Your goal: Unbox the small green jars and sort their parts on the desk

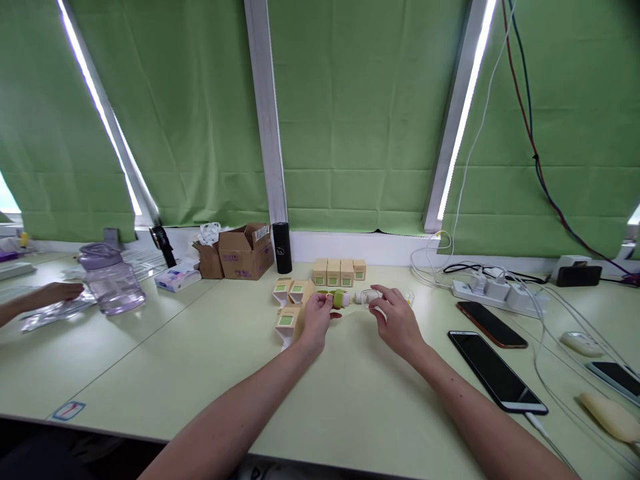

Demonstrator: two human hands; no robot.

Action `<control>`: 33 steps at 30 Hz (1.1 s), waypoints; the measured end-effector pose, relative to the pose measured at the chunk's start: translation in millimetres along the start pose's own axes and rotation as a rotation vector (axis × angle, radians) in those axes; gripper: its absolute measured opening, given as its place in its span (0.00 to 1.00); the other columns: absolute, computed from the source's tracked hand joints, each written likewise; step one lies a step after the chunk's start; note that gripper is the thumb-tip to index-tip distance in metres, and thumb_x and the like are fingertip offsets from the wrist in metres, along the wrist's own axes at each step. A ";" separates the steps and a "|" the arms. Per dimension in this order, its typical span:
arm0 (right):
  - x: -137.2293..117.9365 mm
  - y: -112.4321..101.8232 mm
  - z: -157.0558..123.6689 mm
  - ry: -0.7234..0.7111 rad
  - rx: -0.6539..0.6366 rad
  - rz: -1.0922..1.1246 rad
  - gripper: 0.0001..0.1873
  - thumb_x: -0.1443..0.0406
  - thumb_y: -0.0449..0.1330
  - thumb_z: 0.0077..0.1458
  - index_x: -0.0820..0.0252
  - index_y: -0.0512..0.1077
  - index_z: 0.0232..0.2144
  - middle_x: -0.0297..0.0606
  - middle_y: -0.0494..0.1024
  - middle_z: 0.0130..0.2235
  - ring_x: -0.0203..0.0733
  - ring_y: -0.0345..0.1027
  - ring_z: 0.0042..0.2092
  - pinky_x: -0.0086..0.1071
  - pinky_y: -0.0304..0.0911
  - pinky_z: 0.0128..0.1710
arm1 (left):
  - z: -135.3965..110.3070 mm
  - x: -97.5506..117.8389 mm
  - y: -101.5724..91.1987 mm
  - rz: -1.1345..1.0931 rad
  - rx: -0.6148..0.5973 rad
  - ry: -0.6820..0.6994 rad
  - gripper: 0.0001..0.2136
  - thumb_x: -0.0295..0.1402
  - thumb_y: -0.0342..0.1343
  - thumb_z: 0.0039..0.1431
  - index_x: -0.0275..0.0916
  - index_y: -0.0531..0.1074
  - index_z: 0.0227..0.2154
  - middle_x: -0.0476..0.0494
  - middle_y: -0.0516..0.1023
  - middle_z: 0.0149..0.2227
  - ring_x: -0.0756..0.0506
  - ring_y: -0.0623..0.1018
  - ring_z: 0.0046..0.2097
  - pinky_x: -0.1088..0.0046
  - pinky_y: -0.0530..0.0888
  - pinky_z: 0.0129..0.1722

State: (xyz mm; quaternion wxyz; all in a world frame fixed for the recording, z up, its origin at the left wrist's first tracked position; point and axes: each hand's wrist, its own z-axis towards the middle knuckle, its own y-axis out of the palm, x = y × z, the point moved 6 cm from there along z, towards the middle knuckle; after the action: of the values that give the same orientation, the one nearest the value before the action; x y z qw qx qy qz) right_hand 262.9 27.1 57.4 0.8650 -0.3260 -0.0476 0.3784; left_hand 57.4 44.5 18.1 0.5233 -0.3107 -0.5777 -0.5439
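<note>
My left hand (316, 321) is closed around a small green object with a pale tip (341, 299), which points right. Opposite it, my right hand (399, 320) pinches a small clear piece with a white end (367, 297). A narrow gap seems to separate the two pieces, and both are held just above the table. Just beyond my right fingers is another small clear item (410, 297), too small to name. Left of my left hand are several opened tan cartons (286, 321) with green labels and white flaps. Behind my hands stands a row of closed tan cartons (334, 272).
A brown cardboard box (246, 253), a black cylinder (283, 248) and a purple water jug (111, 280) stand left. Another person's hand (60, 292) touches clear plastic packaging. On the right lie phones (495, 370), cables, a power strip (493, 297) and a mouse (581, 343).
</note>
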 end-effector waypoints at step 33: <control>120.3 -12.9 -18.2 0.631 -0.521 -0.439 0.09 0.75 0.57 0.53 0.63 0.75 0.36 0.48 0.74 0.41 0.46 0.75 0.39 0.32 0.60 0.34 | -2.6 -3.3 2.0 0.022 -0.014 -0.040 0.09 0.36 0.62 0.63 0.37 0.69 0.34 0.43 0.78 0.35 0.49 0.79 0.34 0.70 0.80 0.34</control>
State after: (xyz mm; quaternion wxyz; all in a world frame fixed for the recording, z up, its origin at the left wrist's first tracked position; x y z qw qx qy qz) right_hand 362.2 93.5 31.0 0.7860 -0.6140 0.0564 0.0442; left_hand 60.8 43.1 15.2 0.5156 -0.3314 -0.5807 -0.5358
